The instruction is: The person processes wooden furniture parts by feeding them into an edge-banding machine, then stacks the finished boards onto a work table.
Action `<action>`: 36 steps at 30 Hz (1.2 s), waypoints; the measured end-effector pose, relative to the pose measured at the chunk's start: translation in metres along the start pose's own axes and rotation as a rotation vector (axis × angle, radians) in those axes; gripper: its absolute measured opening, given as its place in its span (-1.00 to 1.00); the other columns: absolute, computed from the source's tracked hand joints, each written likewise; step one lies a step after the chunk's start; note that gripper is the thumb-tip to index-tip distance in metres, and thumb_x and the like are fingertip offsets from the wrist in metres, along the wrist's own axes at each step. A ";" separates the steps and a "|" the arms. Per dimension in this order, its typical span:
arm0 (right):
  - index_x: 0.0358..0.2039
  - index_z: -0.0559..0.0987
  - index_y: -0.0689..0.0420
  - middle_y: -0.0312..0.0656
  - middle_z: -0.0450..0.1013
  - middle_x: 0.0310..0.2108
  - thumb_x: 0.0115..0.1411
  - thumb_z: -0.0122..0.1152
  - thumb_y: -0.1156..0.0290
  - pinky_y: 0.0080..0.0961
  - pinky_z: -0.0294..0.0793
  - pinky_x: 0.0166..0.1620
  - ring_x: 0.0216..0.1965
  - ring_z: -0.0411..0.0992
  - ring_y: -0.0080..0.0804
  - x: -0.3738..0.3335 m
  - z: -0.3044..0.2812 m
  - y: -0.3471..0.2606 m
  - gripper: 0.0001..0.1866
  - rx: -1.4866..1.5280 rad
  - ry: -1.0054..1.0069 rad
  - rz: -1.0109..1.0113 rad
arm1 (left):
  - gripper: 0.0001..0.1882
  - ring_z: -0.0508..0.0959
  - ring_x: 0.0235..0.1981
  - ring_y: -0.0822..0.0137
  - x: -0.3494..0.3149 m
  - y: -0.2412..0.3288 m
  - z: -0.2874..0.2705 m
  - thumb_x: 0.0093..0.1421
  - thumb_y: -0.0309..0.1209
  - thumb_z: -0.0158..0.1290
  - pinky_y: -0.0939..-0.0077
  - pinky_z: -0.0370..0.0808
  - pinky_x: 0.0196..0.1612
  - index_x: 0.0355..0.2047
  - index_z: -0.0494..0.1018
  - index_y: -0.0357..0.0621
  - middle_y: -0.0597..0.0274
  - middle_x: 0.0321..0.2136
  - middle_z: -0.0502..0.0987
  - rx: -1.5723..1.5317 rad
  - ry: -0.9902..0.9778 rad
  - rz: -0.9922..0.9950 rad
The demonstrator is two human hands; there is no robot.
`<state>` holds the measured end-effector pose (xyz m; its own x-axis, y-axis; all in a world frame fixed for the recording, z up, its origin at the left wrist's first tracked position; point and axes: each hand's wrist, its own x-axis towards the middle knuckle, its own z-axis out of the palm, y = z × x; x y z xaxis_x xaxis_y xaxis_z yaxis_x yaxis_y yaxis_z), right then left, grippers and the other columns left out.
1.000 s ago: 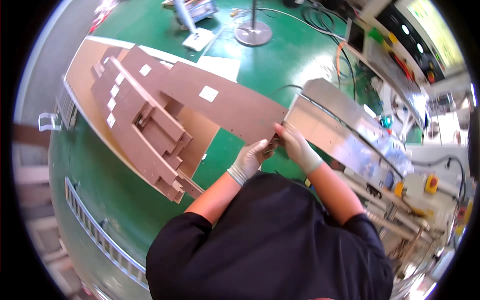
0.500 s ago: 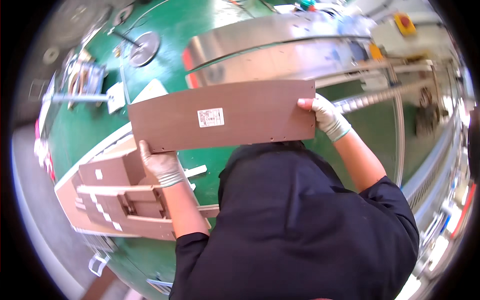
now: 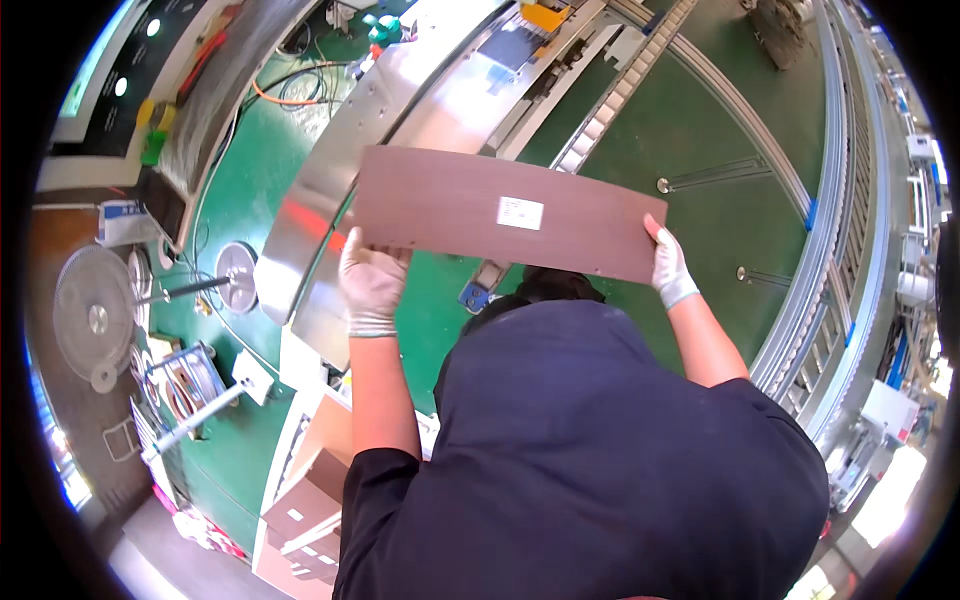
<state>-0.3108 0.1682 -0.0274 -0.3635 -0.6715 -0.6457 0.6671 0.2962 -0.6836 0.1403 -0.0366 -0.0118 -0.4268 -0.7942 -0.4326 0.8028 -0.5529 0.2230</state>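
A long brown panel [image 3: 440, 205] with a white label [image 3: 520, 213] near its middle spans the space between my hands, held up in front of me. My left hand [image 3: 373, 285], in a pale glove, grips its lower left corner; most of those fingers are hidden beneath the panel. At the right end my right hand [image 3: 671, 262], gloved too, pinches the edge with the thumb on top. Below the panel is the green floor, and its far edge overlaps a shiny metal machine surface [image 3: 330, 200].
More brown panels [image 3: 310, 500] lie stacked at lower left. A narrow roller track [image 3: 610, 105] runs beyond the panel, and a long conveyor frame [image 3: 805, 310] stands along the right. A pedestal fan [image 3: 95, 318] and a small blue rack [image 3: 190, 385] are at the left.
I have turned to the right with the panel still in both hands. The stacked panels have shifted toward the lower left of view, and the conveyor frame at right shows more fully.
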 end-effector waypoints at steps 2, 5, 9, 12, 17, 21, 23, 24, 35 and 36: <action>0.12 0.54 0.22 -0.10 0.57 0.04 0.34 0.28 0.05 -0.25 0.55 0.13 0.03 0.55 -0.25 -0.014 -0.026 0.003 -0.46 0.105 0.090 0.002 | -0.47 0.44 0.25 0.03 0.022 -0.015 0.043 0.46 -0.15 -0.06 0.05 0.37 0.30 0.25 0.33 -0.31 -0.06 0.22 0.45 0.147 0.115 0.022; 0.14 0.52 0.19 -0.12 0.56 0.06 0.34 0.27 0.05 -0.19 0.54 0.15 0.06 0.54 -0.21 -0.022 -0.046 0.009 -0.46 0.225 0.167 -0.022 | -0.46 0.48 0.21 0.10 0.041 -0.014 0.070 0.47 -0.18 -0.03 0.18 0.44 0.27 0.26 0.28 -0.37 -0.07 0.14 0.49 0.487 0.219 0.194; 0.17 0.54 0.06 -0.14 0.49 0.15 0.39 0.19 0.06 -0.14 0.51 0.19 0.13 0.49 -0.20 -0.004 -0.057 0.001 -0.54 0.289 0.178 -0.057 | -0.66 0.60 -0.14 0.40 0.068 -0.013 0.053 0.46 -0.40 -0.05 0.53 0.56 -0.10 0.15 0.39 -0.31 0.16 -0.09 0.60 1.100 0.298 0.443; 0.22 0.52 -0.01 -0.15 0.45 0.20 0.41 0.15 0.06 -0.14 0.50 0.21 0.16 0.46 -0.22 0.026 -0.066 -0.002 -0.53 0.246 0.241 -0.095 | -0.69 0.61 -0.16 0.13 0.075 -0.028 0.055 0.27 -0.38 0.13 0.26 0.54 -0.02 -0.02 0.53 -0.25 0.06 -0.13 0.62 1.992 0.025 0.881; 0.26 0.47 0.07 -0.16 0.45 0.21 0.40 0.16 0.07 -0.18 0.48 0.22 0.17 0.45 -0.24 0.038 -0.033 -0.049 -0.48 0.279 0.265 -0.056 | -0.19 0.13 0.42 -0.06 0.077 -0.042 0.069 0.04 0.11 0.29 -0.10 -0.12 0.48 0.22 0.41 -0.04 0.08 0.30 0.30 2.593 -0.063 0.796; 0.22 0.48 0.14 -0.15 0.47 0.18 0.38 0.20 0.05 -0.18 0.50 0.19 0.15 0.47 -0.24 0.061 -0.039 -0.079 -0.46 0.301 0.280 -0.081 | -0.14 0.12 0.43 -0.07 0.080 -0.046 0.078 0.00 0.08 0.32 -0.10 -0.10 0.49 0.25 0.36 -0.04 0.05 0.32 0.27 2.627 -0.021 0.686; 0.23 0.46 0.17 -0.14 0.49 0.16 0.37 0.21 0.02 -0.17 0.51 0.19 0.13 0.48 -0.21 0.071 -0.037 -0.100 -0.41 0.257 0.268 -0.140 | -0.14 0.12 0.43 -0.08 0.083 -0.049 0.080 0.00 0.08 0.32 -0.10 -0.10 0.49 0.25 0.36 -0.04 0.05 0.32 0.27 2.641 0.008 0.647; 0.23 0.46 0.17 -0.14 0.49 0.16 0.37 0.22 0.01 -0.17 0.51 0.19 0.13 0.49 -0.20 0.075 -0.034 -0.112 -0.41 0.238 0.281 -0.139 | -0.14 0.12 0.43 -0.08 0.083 -0.049 0.081 -0.01 0.07 0.32 -0.11 -0.10 0.49 0.25 0.36 -0.04 0.04 0.32 0.27 2.651 0.021 0.628; 0.25 0.46 0.15 -0.13 0.46 0.23 0.40 0.18 -0.01 -0.15 0.47 0.24 0.18 0.47 -0.15 0.152 -0.056 -0.209 -0.41 0.253 0.355 -0.165 | -0.07 0.08 0.46 -0.11 0.083 -0.050 0.078 -0.03 0.08 0.33 -0.10 -0.15 0.51 0.30 0.32 -0.02 0.04 0.35 0.24 2.667 0.083 0.542; 0.25 0.46 0.15 -0.14 0.45 0.24 0.41 0.16 -0.01 -0.16 0.46 0.25 0.18 0.47 -0.15 0.159 -0.057 -0.217 -0.42 0.271 0.372 -0.168 | -0.07 0.08 0.46 -0.11 0.083 -0.050 0.079 -0.03 0.08 0.33 -0.10 -0.14 0.51 0.30 0.32 -0.02 0.04 0.35 0.25 2.671 0.083 0.546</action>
<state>-0.5503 0.0358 -0.0008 -0.6550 -0.3924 -0.6458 0.7068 -0.0157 -0.7073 0.0317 -0.0949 0.0103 -0.4339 -0.8996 -0.0505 -0.8925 0.4215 0.1606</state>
